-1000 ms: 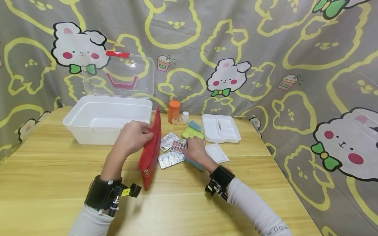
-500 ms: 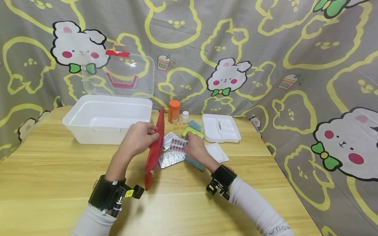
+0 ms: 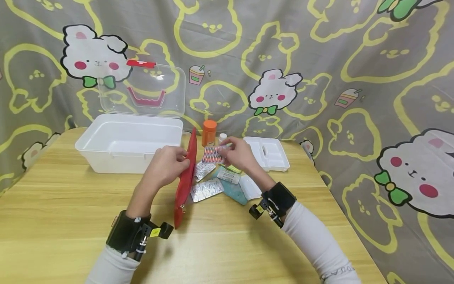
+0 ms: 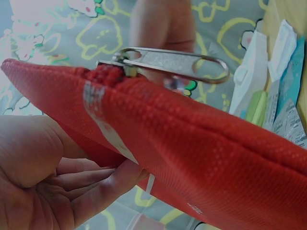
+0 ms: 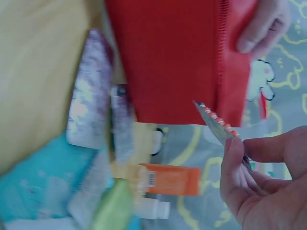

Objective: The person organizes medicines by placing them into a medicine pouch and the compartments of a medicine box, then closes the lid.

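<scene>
Lifted off the tabletop (image 3: 71, 205) since a moment ago, the red-capsule blister pack (image 3: 213, 154) now hangs in the air, pinched by the right hand (image 3: 238, 154) just right of the red zip pouch (image 3: 186, 177). The left hand (image 3: 166, 165) grips the pouch's top edge, standing it upright on the wood. To slip the pack in cleanly, the left fingers should spread the mouth wider and the pack go in edge-first. Silver blister packs (image 3: 205, 190) lie below the right hand.

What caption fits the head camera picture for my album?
Left hand holds a red pouch upright while the right hand lifts a red pill strip beside it.
</scene>
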